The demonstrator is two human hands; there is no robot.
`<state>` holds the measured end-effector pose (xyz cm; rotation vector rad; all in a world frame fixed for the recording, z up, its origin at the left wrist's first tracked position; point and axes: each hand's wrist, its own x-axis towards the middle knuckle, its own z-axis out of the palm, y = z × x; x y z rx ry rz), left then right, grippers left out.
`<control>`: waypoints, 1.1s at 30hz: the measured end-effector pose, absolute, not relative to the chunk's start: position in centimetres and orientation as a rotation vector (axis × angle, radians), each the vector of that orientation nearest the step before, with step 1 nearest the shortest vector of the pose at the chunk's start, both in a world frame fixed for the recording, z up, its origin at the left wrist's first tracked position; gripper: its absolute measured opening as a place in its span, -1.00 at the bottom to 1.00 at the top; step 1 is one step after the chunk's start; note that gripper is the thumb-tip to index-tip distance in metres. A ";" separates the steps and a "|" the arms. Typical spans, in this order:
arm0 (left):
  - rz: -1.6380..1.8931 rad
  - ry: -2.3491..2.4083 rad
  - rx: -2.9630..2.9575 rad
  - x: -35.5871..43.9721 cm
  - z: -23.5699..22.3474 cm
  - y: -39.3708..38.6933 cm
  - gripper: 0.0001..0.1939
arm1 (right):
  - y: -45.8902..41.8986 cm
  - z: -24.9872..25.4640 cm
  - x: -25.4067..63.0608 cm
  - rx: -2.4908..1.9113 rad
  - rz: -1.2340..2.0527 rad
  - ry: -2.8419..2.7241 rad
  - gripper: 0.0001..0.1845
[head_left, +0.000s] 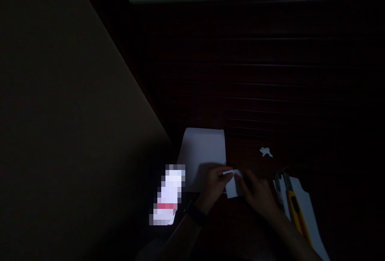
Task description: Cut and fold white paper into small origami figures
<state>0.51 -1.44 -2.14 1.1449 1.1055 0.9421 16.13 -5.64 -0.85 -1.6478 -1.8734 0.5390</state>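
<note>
Between my two hands is a small folded piece of white paper (232, 188). My left hand (215, 181), with a dark band on its wrist, pinches the paper's upper left corner between thumb and fingers. On the other side, my right hand (259, 192) grips the upper right part, its thumb or a fingertip pressed on the top edge. Behind my left hand lies a larger stack of white paper (204, 148). The dim light hides the exact folds.
A lit screen (168, 195), blurred out, stands left of my left forearm. A small folded paper figure (266, 152) lies beyond my right hand. At right, a yellow utility knife (294, 213) rests on white paper sheets (309, 221). A dark slatted panel (255, 64) rises behind.
</note>
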 end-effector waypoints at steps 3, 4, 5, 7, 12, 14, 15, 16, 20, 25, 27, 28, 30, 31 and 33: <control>0.947 1.109 1.184 0.5 -2.1 -1.4 -0.74 | -5.6 -0.8 16.1 -1.633 0.550 -1.865 -0.68; 0.944 1.115 1.199 0.4 -2.1 -1.4 -0.75 | -5.6 -0.8 16.1 -1.627 0.555 -1.865 -0.68; 0.940 1.121 1.215 0.4 -2.0 -1.4 -0.76 | -5.6 -0.8 16.1 -1.626 0.556 -1.864 -0.69; 0.941 1.126 1.243 0.3 -2.0 -1.3 -0.77 | -5.6 -0.9 16.1 -1.636 0.548 -1.866 -0.70; 0.935 1.133 1.312 0.3 -2.3 -1.3 -0.77 | -5.6 -1.1 16.1 -1.666 0.494 -1.891 -0.70; 0.920 1.142 1.336 0.3 -2.5 -1.3 -0.77 | -5.6 -1.3 16.1 -1.676 0.461 -1.914 -0.70; 0.916 1.145 1.352 0.4 -2.5 -1.4 -0.77 | -5.6 -1.5 16.1 -1.680 0.442 -1.925 -0.70; 0.917 1.150 1.371 0.4 -2.5 -1.4 -0.77 | -5.6 -1.6 16.1 -1.684 0.423 -1.935 -0.71; 0.952 1.176 1.462 0.5 -2.3 -1.5 -0.79 | -5.7 -2.0 16.0 -1.689 0.366 -1.977 -0.75; 0.969 1.174 1.466 0.6 -1.9 -1.6 -0.80 | -5.8 -1.6 15.7 -1.711 0.340 -1.962 -0.74; 0.982 1.169 1.442 0.7 -1.8 -1.6 -0.81 | -5.8 -1.5 15.6 -1.721 0.342 -1.934 -0.71; 0.990 1.166 1.428 0.7 -1.7 -1.6 -0.81 | -5.7 -1.6 15.6 -1.726 0.344 -1.926 -0.71; 1.000 1.154 1.405 0.7 -1.7 -1.6 -0.81 | -5.7 -1.7 15.6 -1.720 0.342 -1.928 -0.74; 1.005 1.152 1.396 0.7 -1.6 -1.6 -0.81 | -5.7 -1.9 15.6 -1.705 0.333 -1.936 -0.75; 1.012 1.150 1.388 0.7 -1.6 -1.5 -0.81 | -5.6 -2.1 15.6 -1.659 0.309 -1.950 -0.76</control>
